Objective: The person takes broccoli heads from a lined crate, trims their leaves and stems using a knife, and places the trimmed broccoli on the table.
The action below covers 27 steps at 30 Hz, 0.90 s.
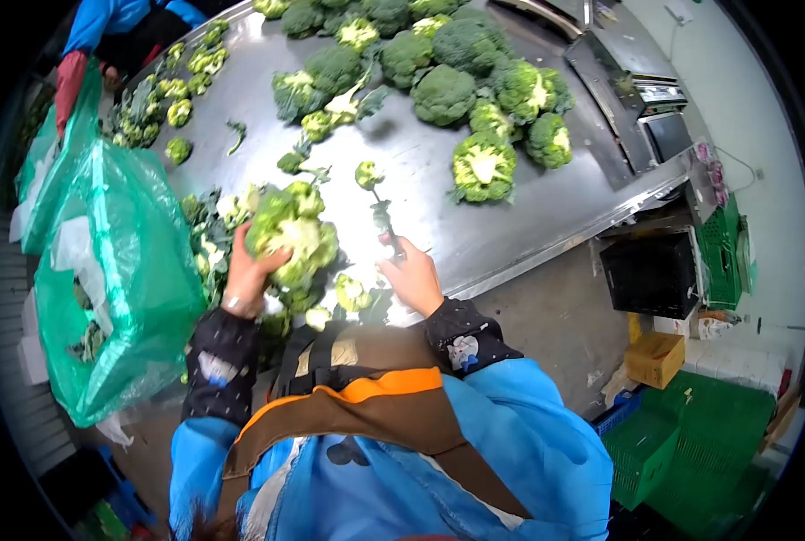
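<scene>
My left hand (247, 278) is closed around a broccoli head (290, 233), its pale cut stem side turned up. In my right hand (411, 278) is what looks like a slim knife (390, 236), pointing away from me over the table; glare blurs its blade. A small floret (369, 175) and a bit of leaf lie near the knife's far end. Loose cut florets (352, 293) and leaf scraps lie below and between my hands. Trimmed pieces (211, 243) are heaped just left of my left hand.
Whole broccoli heads (443, 95) are piled on the far side of the metal table (547, 212). Green plastic bags (118, 298) hang at the left edge, beside another person's arm (71, 86). Green crates (700, 442) and a cardboard box (655, 359) stand at right.
</scene>
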Tool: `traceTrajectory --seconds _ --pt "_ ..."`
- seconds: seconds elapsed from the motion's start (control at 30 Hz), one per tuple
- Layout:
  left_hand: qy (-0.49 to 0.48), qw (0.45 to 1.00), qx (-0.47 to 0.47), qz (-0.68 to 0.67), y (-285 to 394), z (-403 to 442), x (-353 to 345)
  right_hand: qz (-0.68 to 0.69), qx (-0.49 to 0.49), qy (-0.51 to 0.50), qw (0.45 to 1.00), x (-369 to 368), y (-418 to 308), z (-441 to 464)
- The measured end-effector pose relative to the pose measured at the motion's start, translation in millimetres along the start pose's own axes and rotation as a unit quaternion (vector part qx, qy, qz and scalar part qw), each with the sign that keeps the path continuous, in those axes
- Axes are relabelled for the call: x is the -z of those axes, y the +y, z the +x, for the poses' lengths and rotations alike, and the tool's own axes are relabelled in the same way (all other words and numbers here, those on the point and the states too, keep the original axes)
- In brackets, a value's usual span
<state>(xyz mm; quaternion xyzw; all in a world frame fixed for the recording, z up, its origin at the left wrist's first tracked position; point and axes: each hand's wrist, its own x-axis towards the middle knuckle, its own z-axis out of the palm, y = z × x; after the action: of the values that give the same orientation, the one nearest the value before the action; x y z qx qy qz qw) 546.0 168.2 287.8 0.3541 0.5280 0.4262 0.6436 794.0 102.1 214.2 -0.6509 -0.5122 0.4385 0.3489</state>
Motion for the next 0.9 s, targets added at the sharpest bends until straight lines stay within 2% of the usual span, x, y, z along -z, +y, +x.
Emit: traceTrajectory --seconds 0.07,0.1,0.13,0.17,0.23,0.27,0.33,0.37,0.4,0.43,0.5,0.53,0.6,0.63,0.67,0.73,0.77,0.83,0.9 --pt "-0.067 0.996 0.013 0.064 14 -13 6 0.258 0.015 0.007 0.966 -7 -5 17" --pt "-0.071 0.985 -0.003 0.159 14 -14 10 0.284 -0.004 -0.035 0.958 -6 -16 20" --pt "-0.096 0.983 0.02 0.156 14 -18 5 0.309 -0.025 -0.076 0.948 -5 -28 23" --pt "-0.119 0.98 0.042 0.154 18 -24 0 0.232 -0.076 -0.157 0.957 2 -50 22" --pt "-0.14 0.982 0.098 0.081 30 -34 3 0.346 -0.059 -0.211 0.912 -1 -57 18" --pt "-0.152 0.983 0.095 0.043 36 -38 13 0.321 -0.084 -0.213 0.919 -1 -44 24" --pt "-0.144 0.982 0.114 -0.041 46 -41 40 0.051 0.017 -0.167 0.984 11 -45 21" --pt "-0.123 0.979 0.138 -0.085 49 -42 55 -0.085 0.067 -0.138 0.985 15 -47 18" --pt "-0.071 0.979 0.159 -0.109 45 -38 68 -0.105 0.029 -0.167 0.98 19 -55 14" --pt "-0.043 0.973 0.19 -0.121 43 -37 75 -0.102 0.069 -0.135 0.983 15 -49 12" --pt "-0.092 0.974 0.157 -0.137 48 -41 46 0.023 0.079 -0.145 0.986 8 -36 15" --pt "-0.111 0.98 0.124 -0.109 44 -39 27 0.176 0.014 -0.187 0.966 15 -39 13" --pt "-0.201 0.965 0.138 -0.102 41 -37 -26 0.437 -0.018 -0.282 0.854 24 -28 11" --pt "-0.23 0.954 0.157 -0.111 42 -41 -53 0.544 -0.079 -0.252 0.797 22 -31 7" --pt "-0.239 0.95 0.167 -0.113 30 -36 -66 0.608 -0.114 -0.213 0.756 28 -17 9" --pt "-0.304 0.934 0.141 -0.125 40 -39 -93 0.709 -0.11 -0.207 0.665 63 30 12" --pt "-0.323 0.928 0.128 -0.138 41 -38 -99 0.744 -0.077 -0.244 0.618 90 46 7" --pt "-0.317 0.94 0.109 -0.064 35 -36 -93 0.689 -0.016 -0.091 0.719 143 44 5" --pt "-0.28 0.942 0.184 -0.023 16 -25 -74 0.68 0.02 -0.064 0.73 202 45 12"
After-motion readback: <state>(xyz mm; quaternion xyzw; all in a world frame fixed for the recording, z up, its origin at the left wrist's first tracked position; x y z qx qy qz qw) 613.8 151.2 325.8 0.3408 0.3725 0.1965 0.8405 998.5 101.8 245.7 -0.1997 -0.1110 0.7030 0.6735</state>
